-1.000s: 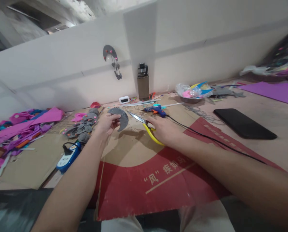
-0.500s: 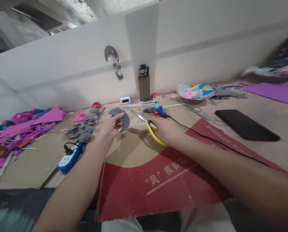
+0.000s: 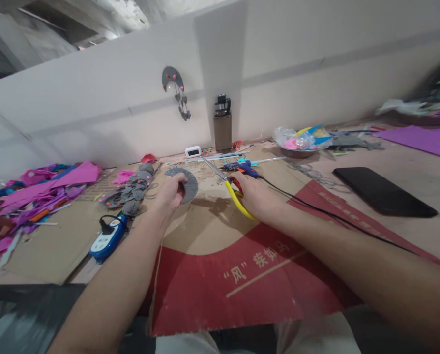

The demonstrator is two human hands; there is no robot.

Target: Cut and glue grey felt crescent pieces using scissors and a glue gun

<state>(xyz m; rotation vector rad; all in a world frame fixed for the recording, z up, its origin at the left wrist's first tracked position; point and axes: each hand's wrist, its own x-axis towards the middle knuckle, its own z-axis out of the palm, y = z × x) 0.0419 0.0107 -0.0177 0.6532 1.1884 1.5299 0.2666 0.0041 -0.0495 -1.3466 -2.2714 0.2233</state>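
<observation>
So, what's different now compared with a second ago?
The right hand has swung the scissors away from the grey crescent, tips turned more toward the wall, widening the gap. Nothing was taken up or let go: the left hand still grips the crescent. The phone, glue gun and bottle stayed put.

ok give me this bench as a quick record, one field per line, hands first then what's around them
left hand: holding a grey crescent
right hand: holding yellow-handled scissors
under hands: cardboard, partly red
beyond hands: glue gun, clock, bottle
left side: blue and white power strip, colourful scraps
right side: black phone, bowl with plastic wrapping
wall: hanging grey ornament, pink and red dots
</observation>
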